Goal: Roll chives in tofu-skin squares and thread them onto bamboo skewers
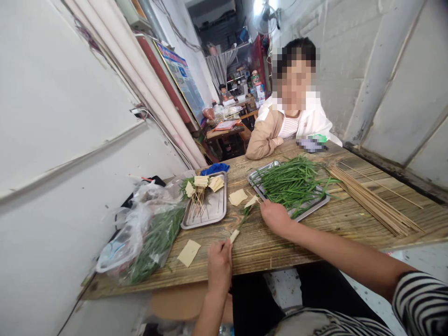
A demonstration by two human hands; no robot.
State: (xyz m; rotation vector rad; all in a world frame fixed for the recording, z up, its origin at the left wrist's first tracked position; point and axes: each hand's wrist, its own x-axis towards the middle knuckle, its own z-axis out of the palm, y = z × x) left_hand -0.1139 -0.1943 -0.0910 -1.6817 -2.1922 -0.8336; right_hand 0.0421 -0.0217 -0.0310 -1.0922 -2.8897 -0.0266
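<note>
My left hand (220, 259) is closed, pinching a small rolled piece of pale yellow tofu sheet (234, 236) low over the table's near edge. Green chive stalks (246, 213) stretch from it toward a second tofu-sheet roll (251, 201). Beside that second roll, my right hand (277, 218) is closed with its fingertips at the roll's end; its grip is partly hidden. Flat tofu sheets lie on the wood, one left of my left hand (189, 253) and another farther back (238, 197). Right behind my right hand stands a metal tray (311, 208) heaped with cut chives (290, 181).
Another metal tray (221, 205) holds skewered tofu rolls (201, 182). At the left lies a plastic bag of greens (157, 245). Bamboo skewers (376, 200) spread across the table's right. A person (280, 126) sits opposite, arm on the table; a blue cloth (215, 169) lies at the far edge.
</note>
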